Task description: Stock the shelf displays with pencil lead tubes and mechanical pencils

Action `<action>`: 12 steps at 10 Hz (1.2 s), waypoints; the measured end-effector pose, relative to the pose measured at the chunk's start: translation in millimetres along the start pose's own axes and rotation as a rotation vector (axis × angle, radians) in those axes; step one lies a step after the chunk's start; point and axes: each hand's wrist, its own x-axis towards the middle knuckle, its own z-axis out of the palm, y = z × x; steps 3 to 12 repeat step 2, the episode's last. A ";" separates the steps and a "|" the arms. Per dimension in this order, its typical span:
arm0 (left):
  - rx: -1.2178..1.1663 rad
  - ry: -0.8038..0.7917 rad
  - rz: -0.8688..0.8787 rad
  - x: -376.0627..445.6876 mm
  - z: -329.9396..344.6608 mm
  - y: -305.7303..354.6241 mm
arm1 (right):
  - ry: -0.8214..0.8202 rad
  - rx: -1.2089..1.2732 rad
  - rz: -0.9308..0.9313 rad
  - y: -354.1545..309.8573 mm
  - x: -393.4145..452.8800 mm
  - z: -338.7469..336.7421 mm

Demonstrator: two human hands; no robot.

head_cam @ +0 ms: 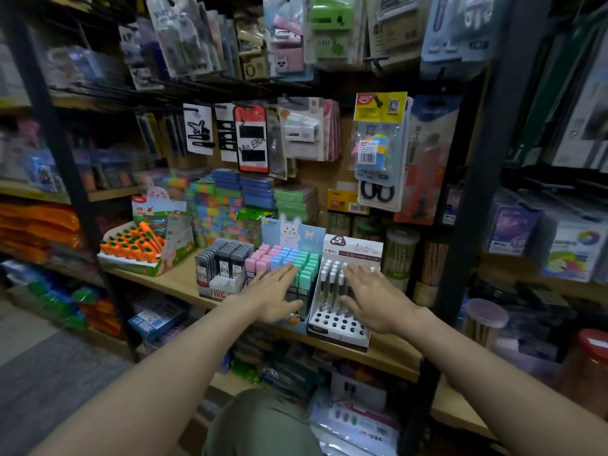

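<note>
On a wooden shelf stand three display boxes side by side. The left box holds dark pencil lead tubes. The middle box, with a rabbit card at its back, holds pink, blue and green capped tubes. The white right box holds several silver-capped mechanical pencils at the back, and its front holes stand empty. My left hand lies flat, fingers straight, over the middle box. My right hand is spread flat over the pencils in the white box. Neither hand holds anything.
A box of carrot-shaped items sits at the shelf's left. Stacked colourful erasers stand behind the displays. Packaged goods hang on pegs above, among them scissors. Jars of pencils stand at the right, beside a black upright post.
</note>
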 end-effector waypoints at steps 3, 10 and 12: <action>0.127 0.359 0.207 -44.8 -59.1 -10.8 | 0.102 0.008 -0.005 -12.4 9.5 -55.1; 0.127 0.359 0.207 -44.8 -59.1 -10.8 | 0.102 0.008 -0.005 -12.4 9.5 -55.1; 0.127 0.359 0.207 -44.8 -59.1 -10.8 | 0.102 0.008 -0.005 -12.4 9.5 -55.1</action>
